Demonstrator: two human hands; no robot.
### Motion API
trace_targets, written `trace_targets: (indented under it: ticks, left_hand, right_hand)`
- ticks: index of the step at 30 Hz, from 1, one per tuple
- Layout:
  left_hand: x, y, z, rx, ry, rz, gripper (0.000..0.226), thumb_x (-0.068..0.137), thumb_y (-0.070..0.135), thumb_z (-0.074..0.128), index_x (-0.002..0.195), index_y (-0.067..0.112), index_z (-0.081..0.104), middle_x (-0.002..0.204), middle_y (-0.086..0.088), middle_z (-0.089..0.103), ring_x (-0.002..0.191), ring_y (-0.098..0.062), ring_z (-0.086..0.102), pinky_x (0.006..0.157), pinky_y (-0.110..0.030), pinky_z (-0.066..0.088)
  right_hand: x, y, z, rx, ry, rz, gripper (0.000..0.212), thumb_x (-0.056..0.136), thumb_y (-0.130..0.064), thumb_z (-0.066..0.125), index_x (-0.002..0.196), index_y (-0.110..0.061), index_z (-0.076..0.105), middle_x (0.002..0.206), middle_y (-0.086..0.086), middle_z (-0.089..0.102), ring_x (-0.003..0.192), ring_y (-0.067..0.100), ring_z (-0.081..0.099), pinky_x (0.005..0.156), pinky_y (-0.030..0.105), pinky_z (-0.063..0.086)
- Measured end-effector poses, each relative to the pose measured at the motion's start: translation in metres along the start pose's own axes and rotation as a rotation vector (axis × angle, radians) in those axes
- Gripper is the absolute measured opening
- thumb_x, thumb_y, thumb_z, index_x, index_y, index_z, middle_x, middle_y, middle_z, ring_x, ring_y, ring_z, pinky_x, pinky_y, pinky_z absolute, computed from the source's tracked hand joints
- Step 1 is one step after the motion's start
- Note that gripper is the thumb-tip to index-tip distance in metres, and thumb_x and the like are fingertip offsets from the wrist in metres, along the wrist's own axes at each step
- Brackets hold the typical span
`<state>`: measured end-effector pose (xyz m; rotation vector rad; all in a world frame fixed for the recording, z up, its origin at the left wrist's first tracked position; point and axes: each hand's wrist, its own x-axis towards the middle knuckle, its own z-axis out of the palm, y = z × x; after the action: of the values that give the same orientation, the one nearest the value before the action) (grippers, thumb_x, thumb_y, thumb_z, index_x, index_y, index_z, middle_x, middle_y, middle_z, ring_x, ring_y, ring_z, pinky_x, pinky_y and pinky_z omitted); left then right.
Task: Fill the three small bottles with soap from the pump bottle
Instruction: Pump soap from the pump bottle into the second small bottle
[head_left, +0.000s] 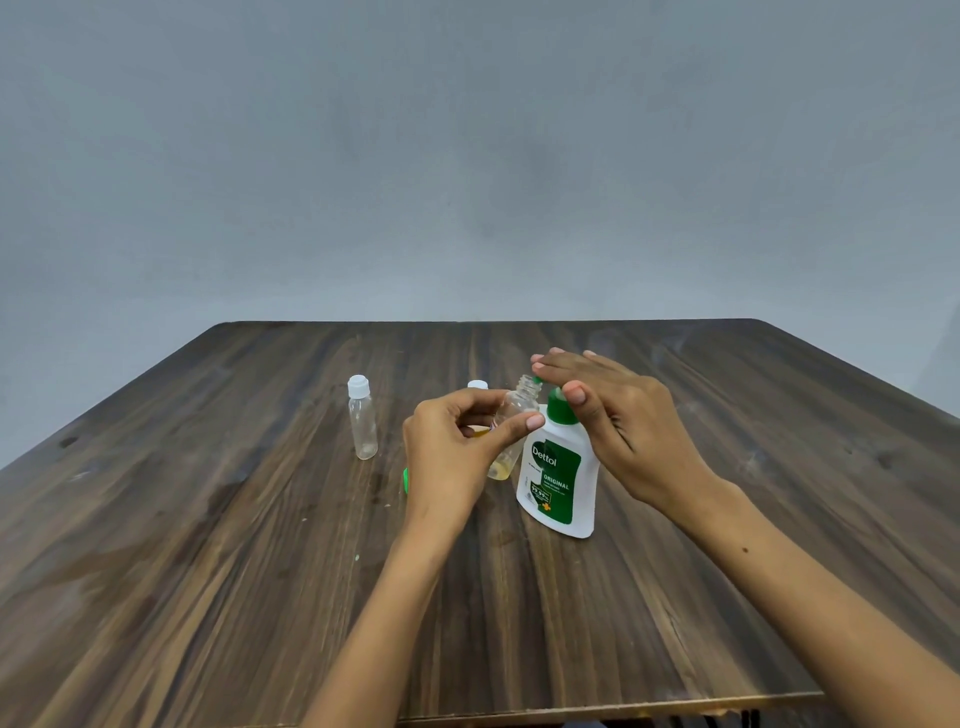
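A white pump bottle (561, 478) with a green label and green pump stands mid-table. My right hand (618, 415) lies flat on top of its pump head, fingers spread. My left hand (457, 447) grips an uncapped clear small bottle (514, 410), tilted, with its open mouth right at the pump's nozzle; a little yellowish soap sits in its bottom. A second small bottle (362, 418), clear with a white cap, stands upright to the left. A third white-capped small bottle (477, 385) is mostly hidden behind my left hand and holds yellow liquid.
The wooden table (260, 571) has its near edge at the bottom of the view and its far edge against a grey wall. A small green thing (405, 480) peeks out at the left of my left wrist.
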<state>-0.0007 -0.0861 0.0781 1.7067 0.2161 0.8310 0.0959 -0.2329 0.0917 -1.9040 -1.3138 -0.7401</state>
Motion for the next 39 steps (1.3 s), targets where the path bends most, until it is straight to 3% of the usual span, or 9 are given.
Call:
trace_targets:
  ticks: [4,11,17,31,39]
  left_hand:
    - [-0.0002,0.0012,0.0000,-0.008,-0.001,0.012,0.028,0.062,0.031,0.088,0.086,0.025,0.075,0.081,0.004,0.076,0.079,-0.011,0.072,0.079,-0.034,0.060]
    - [-0.0006,-0.0021,0.0005,0.008,-0.006,0.023,0.027,0.064,0.033,0.087,0.087,0.030,0.073,0.084,0.006,0.076,0.080,-0.008,0.072,0.078,-0.031,0.060]
    - [-0.0015,-0.0017,-0.0012,0.004,-0.015,0.037,0.026,0.065,0.032,0.086,0.088,0.030,0.073,0.084,0.006,0.076,0.080,-0.008,0.072,0.077,-0.027,0.060]
    - [-0.0027,0.0018,-0.0023,-0.008,-0.003,0.037,0.024,0.064,0.028,0.087,0.081,0.034,0.071,0.080,0.007,0.075,0.077,-0.007,0.071,0.073,-0.021,0.058]
    - [-0.0031,0.0023,-0.0022,-0.006,-0.006,0.040,0.024,0.064,0.030,0.087,0.081,0.035,0.071,0.081,0.007,0.076,0.078,-0.007,0.071,0.075,-0.023,0.058]
  right_hand:
    - [0.0018,0.0007,-0.0035,0.023,-0.008,-0.001,0.070,0.100,-0.057,0.015,0.126,-0.013,0.063,0.133,-0.001,0.060,0.131,0.006,0.046,0.111,0.026,0.034]
    - [-0.0040,-0.0024,0.0037,0.078,0.046,0.031,0.068,0.100,-0.057,0.020,0.121,-0.012,0.067,0.127,0.000,0.064,0.128,0.012,0.052,0.107,0.039,0.042]
    - [0.0022,-0.0009,-0.0006,0.055,0.025,0.016,0.071,0.100,-0.058,0.016,0.124,-0.012,0.065,0.130,-0.001,0.061,0.129,0.009,0.049,0.109,0.031,0.038]
    - [0.0024,-0.0077,0.0015,0.127,0.064,0.075,0.076,0.097,-0.063,0.019,0.112,-0.011,0.072,0.118,-0.001,0.069,0.121,0.011,0.057,0.103,0.036,0.046]
    - [0.0037,-0.0074,-0.0003,0.137,0.057,0.080,0.077,0.097,-0.065,0.018,0.115,-0.012,0.070,0.123,-0.001,0.066,0.124,0.010,0.054,0.104,0.038,0.045]
